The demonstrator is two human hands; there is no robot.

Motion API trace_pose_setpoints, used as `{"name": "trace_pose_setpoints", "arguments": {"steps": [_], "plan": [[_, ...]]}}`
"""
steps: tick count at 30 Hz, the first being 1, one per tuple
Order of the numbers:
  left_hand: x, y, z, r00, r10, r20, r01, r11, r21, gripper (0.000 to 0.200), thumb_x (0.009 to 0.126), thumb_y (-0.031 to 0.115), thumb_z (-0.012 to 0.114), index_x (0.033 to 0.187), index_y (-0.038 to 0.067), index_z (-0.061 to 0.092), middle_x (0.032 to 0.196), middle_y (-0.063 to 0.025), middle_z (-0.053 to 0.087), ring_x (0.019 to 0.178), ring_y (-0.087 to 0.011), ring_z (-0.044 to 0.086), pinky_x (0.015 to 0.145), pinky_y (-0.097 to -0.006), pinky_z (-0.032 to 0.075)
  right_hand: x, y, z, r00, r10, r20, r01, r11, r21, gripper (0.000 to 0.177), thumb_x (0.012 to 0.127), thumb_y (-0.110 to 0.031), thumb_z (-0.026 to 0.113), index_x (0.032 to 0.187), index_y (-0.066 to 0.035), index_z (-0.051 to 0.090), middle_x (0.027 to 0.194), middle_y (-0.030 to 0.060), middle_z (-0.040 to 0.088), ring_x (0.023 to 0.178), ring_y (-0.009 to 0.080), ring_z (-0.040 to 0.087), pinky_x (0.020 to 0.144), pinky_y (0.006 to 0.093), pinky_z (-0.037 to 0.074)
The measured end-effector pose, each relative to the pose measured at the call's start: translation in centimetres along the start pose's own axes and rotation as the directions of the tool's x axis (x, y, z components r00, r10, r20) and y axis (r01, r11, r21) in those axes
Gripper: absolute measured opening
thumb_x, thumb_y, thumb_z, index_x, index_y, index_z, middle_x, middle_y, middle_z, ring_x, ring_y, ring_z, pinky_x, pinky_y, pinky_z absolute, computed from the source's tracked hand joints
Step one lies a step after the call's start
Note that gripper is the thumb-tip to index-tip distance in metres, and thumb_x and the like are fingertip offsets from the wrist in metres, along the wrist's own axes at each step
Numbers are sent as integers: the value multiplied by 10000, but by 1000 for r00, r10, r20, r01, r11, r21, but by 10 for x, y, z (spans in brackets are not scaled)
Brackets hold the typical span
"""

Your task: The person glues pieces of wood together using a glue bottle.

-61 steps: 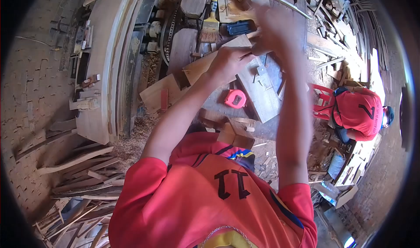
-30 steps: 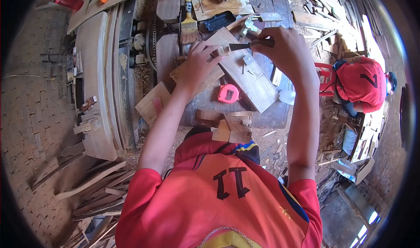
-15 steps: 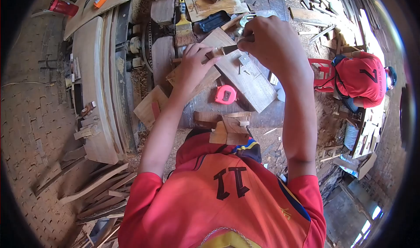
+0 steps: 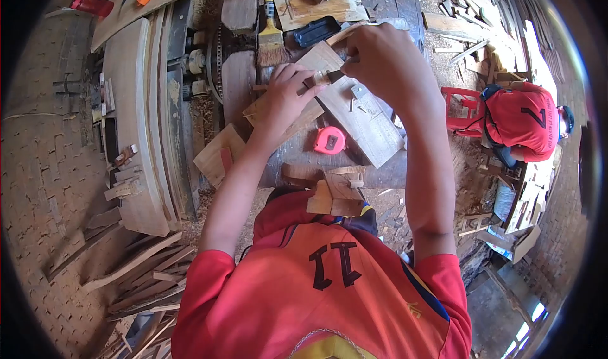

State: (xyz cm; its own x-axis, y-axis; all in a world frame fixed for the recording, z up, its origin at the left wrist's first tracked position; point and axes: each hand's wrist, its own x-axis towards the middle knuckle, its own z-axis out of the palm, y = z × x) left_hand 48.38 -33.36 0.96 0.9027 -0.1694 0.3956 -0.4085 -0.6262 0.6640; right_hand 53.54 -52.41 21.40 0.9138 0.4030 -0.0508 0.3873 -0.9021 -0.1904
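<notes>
My left hand (image 4: 287,97) pinches a small wooden piece (image 4: 318,78) over the upper end of a long pale board (image 4: 370,128). In my right hand (image 4: 389,61) is a dark flat-bladed tool (image 4: 335,76), its handle hidden by the fingers. The tool's tip is right at the small piece, beside my left fingertips. A metal hinge plate (image 4: 359,91) and several screws (image 4: 362,106) lie on the long board. Under my left wrist is another flat wooden piece (image 4: 299,121). A pink tape measure (image 4: 330,140) sits just below the long board.
A wide paintbrush (image 4: 272,42) and a black tray (image 4: 317,31) lie beyond my hands. Shaped wooden blocks (image 4: 339,191) stand at the near bench edge, close to my body. Machinery (image 4: 196,61) is at left. Another person (image 4: 522,121) sits at right by a red chair (image 4: 464,111).
My right hand has moved slightly left and down, bringing the tool closer to my left fingers. My left hand keeps its hold on the small wooden piece.
</notes>
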Motion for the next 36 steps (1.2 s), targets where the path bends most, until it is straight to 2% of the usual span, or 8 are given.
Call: {"name": "trace_pose_setpoints", "arguments": {"steps": [13,17,21,24,27,30,33,36], "plan": [[4,0,-4,998,51,-41,-51,999,20,372,864,263,909,1131,70,738,1101,-94,700,1040,-336,679,929,-451,559,4,0,-8,996,68,50,-70,996,54,141,829,-150,831,887,-22,826,855,201,782,848,398,772,849,481,616],[1,3,-4,999,-8,34,6,999,53,388,916,310,857,1171,56,714,1154,-102,679,1128,-335,638,1009,-446,536,-3,-1,4,998,-12,-68,14,999,30,105,826,-101,777,816,3,789,844,216,750,821,433,747,835,517,612],[4,7,-6,998,16,59,-20,997,71,378,938,296,835,1200,58,699,1147,-103,671,1127,-342,637,1005,-460,533,-4,-12,1,996,78,38,-79,997,20,116,815,-82,739,811,29,770,812,254,732,824,434,754,827,512,619],[6,9,-6,998,48,48,-52,994,93,363,930,248,844,1209,77,688,1111,-95,665,1085,-351,648,972,-477,537,-8,-8,0,997,77,14,-78,996,33,113,815,-83,742,808,26,770,784,241,729,809,435,754,817,509,622],[7,15,-7,997,59,42,-64,989,130,353,931,242,839,1202,75,685,1098,-98,660,1082,-355,644,973,-485,532,-13,-4,3,997,75,-32,-74,997,26,112,823,-88,742,800,19,767,783,227,735,801,422,759,804,505,624],[0,25,-8,998,63,22,-66,980,190,363,922,246,847,1204,80,688,1084,-98,661,1073,-351,646,958,-488,529,-16,-8,3,998,56,40,-55,998,-29,118,833,-100,756,801,13,760,810,222,744,803,409,765,790,498,626],[-11,31,-12,998,51,-22,-45,976,215,377,910,250,858,1209,88,694,1079,-95,670,1071,-343,649,948,-481,525,-21,-18,9,997,79,-16,-80,993,-86,142,835,-125,783,809,11,753,828,219,750,810,396,770,783,490,627],[-19,29,-16,997,30,-69,-16,980,198,381,900,248,868,1208,95,704,1089,-90,680,1071,-335,652,946,-472,522,-28,-15,11,997,9,-79,-13,998,-55,57,814,-56,786,820,-7,759,798,196,761,760,355,792,714,438,644]]}}
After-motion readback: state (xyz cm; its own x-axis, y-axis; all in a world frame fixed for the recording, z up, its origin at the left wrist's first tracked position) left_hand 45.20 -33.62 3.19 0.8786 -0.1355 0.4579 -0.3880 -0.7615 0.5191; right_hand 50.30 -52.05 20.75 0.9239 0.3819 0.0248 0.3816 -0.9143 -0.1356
